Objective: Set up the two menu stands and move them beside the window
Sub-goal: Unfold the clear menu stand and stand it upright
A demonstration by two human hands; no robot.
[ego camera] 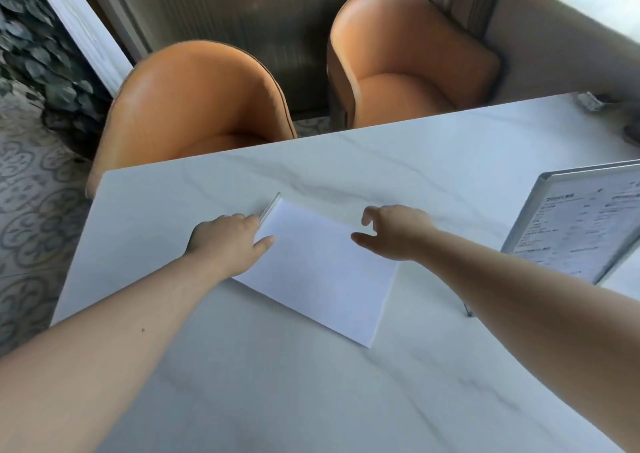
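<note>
My left hand (230, 241) grips the flat white rectangular menu stand (322, 272) at frame centre on the white marble table (415, 162); my right hand (394, 233) hovers open, empty.

One menu stand (318, 272) lies flat (blank side up), another (581, 224) upright.

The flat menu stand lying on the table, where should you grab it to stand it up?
Grab the flat menu stand by its two side edges, one hand from each side. It lies face down on the marble table, so only its thin edges offer a hold. The left hand already touches the left edge; the right hand hovers open over the right edge.
</note>
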